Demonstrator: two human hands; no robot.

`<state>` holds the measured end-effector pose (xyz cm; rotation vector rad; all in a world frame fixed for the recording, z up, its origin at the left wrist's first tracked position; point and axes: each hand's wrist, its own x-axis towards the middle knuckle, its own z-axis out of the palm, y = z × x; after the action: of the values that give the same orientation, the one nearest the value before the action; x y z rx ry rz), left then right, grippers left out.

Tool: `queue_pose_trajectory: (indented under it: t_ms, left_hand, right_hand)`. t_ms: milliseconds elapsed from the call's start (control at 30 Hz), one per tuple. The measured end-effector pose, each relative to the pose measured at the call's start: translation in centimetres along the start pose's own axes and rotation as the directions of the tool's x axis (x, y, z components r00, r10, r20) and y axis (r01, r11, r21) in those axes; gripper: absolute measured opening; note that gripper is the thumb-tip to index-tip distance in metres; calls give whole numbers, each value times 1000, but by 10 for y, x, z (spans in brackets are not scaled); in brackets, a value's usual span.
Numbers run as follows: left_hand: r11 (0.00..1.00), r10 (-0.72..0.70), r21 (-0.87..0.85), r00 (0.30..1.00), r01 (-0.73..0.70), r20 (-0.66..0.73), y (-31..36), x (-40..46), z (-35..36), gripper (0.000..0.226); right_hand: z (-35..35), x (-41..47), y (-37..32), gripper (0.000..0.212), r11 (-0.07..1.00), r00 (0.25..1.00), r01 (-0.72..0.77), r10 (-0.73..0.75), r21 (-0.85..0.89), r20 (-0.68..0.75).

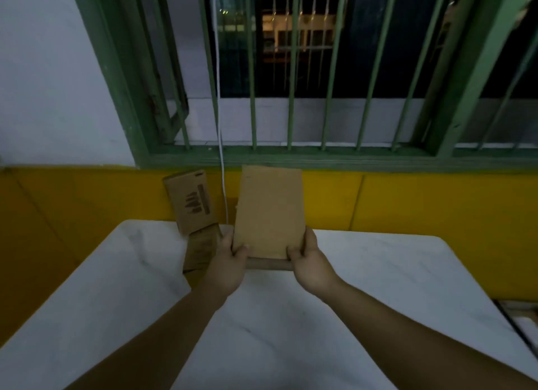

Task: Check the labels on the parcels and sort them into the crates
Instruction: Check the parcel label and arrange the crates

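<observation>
Both hands, left hand (pixel 230 261) and right hand (pixel 310 261), grip the cardboard parcel (pixel 269 215) by its lower corners. It's tilted up, likely for label-reading, though this face looks blank.

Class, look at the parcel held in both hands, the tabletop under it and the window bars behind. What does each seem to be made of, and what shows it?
Parcel: plain brown cardboard, matte, judging by its dull tan face and stiff flat edges.
Tabletop: white with faint grey veins, perhaps marble or a laminate imitation.
Window bars: probably metal, painted green.
</observation>
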<state>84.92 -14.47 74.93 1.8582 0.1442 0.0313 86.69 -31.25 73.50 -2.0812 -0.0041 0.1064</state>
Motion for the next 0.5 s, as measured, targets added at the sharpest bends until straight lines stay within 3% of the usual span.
queue_pose_trajectory:
  t_ms: [233,500]
  left_hand:
    - [977,197,-78,980,-197,-11,83,-30,-13,53]
    - [910,401,-105,916,-402,-27,173,-58,-5,47]
  right_hand:
    - [-60,-47,-66,57,975,960,217,-205,48,-193]
    - [-139,-73,-114,64,902,868,431,-416,-5,-270]
